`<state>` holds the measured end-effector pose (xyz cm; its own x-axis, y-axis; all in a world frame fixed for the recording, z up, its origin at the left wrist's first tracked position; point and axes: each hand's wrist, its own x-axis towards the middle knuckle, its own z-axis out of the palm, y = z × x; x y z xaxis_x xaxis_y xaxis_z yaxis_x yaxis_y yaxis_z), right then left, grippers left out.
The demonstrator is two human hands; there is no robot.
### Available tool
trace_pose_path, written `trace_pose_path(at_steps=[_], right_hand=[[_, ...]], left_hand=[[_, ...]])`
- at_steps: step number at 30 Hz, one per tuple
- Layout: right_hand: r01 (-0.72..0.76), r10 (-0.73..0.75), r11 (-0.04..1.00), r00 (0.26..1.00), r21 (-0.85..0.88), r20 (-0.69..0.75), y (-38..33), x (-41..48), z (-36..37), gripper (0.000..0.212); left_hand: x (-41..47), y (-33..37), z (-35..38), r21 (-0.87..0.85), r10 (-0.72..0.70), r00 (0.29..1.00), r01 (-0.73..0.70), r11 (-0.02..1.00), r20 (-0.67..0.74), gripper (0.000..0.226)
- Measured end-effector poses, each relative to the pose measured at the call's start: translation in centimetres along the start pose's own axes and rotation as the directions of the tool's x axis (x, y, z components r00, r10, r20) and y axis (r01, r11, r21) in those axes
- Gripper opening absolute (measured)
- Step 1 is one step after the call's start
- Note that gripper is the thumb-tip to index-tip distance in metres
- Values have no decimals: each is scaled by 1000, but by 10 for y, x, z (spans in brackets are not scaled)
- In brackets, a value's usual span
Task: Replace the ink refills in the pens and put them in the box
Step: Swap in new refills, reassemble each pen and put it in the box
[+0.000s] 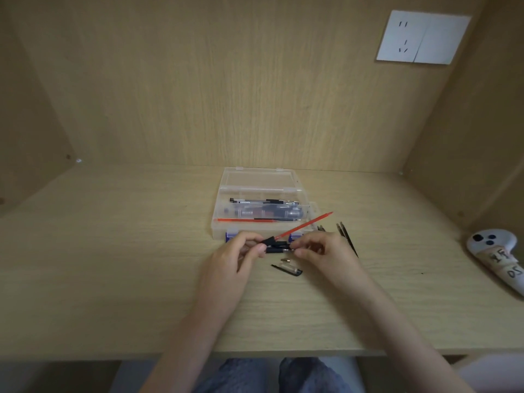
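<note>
Near the middle of the tabletop [127,293], a little behind its front edge, a clear pen cap [287,270] lay loose; just beyond it the left hand [241,253] had its fingers [251,236] pinched on a black pen section [268,240] that carried the red refill [304,223], which slanted up toward the right; the right hand [323,249] pinched the end of the black barrel [279,249]. The refill looked light, thin and bendy, best held low beside the section, not at its free tip; the smooth barrel could slip. Toward the back edge the clear box [217,222] stood open, with several dark pens [266,213] inside and 1 spare refill [241,220] along its near wall; its lid [258,180] lay folded back.
</note>
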<state>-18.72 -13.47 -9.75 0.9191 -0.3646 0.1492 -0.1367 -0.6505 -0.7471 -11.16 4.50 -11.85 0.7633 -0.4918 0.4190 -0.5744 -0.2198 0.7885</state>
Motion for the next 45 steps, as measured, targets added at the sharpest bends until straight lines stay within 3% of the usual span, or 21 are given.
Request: trace_pose_path(at_steps=[2, 4, 5, 7, 8, 10, 13, 15, 17, 22, 30, 36, 40, 43, 45], right_hand=[[11, -10, 1000, 1000, -19, 16, -2, -1, 4, 12], [7, -6, 990, 1000, 139, -6, -4, -1, 5, 13], [3, 3, 952, 1000, 307, -19, -6, -1, 5, 15], [5, 4, 757, 1000, 654, -12, -8, -1, 3, 22], [15, -12, 668, 1000, 744, -10, -7, 1, 3, 28], [41, -51, 632, 999, 774, -12, -9, 3, 3, 35], [53, -33, 774, 999, 631, -43, -14, 4, 4, 13], [50, -26, 917, 998, 396, -65, -13, 2, 5, 20], [43, -35, 982, 998, 184, -50, -9, 0, 7, 20], [47, -44, 996, 998, -80, 38, 0, 0, 11, 13], [105, -90, 977, 992, -185, 87, -1, 6, 17, 9], [54, -43, 976, 998, 210, -55, 2, 4, 5, 24], [78, -44, 884, 996, 462, -83, -6, 2, -6, 19], [45, 12, 752, 997, 658, -81, -13, 0, -8, 8], [52, 7, 702, 997, 710, -80, -16, -2, -9, 8]], left_hand=[[0, 1, 0, -31, -10, 1000, 10, 999, -15, 14], [0, 1, 0, -93, -31, 999, 28, 995, -25, 16], [0, 1, 0, -109, -34, 999, 30, 994, -27, 16], [0, 0, -1, -109, -24, 1000, 21, 994, -20, 16], [0, 0, -1, -101, -17, 1000, 16, 995, -14, 16], [0, 0, 0, -99, -9, 1000, 8, 995, -5, 16], [-1, 1, 0, -113, -15, 1000, 17, 993, 15, 13], [-1, 1, -1, -103, -24, 999, 27, 994, 24, 11], [-1, 1, -1, -72, -28, 999, 29, 997, 19, 11], [1, -1, 0, -40, -41, 999, 41, 998, -4, 11], [1, -2, 0, -26, -50, 999, 50, 998, 4, 11], [2, -1, 0, -8, -41, 999, 41, 999, 12, 12], [2, 0, 0, -15, -43, 999, 43, 999, 13, 12], [1, 1, 0, -30, -51, 999, 52, 998, 10, 12], [1, 1, 0, -30, -48, 999, 49, 998, 10, 13]])
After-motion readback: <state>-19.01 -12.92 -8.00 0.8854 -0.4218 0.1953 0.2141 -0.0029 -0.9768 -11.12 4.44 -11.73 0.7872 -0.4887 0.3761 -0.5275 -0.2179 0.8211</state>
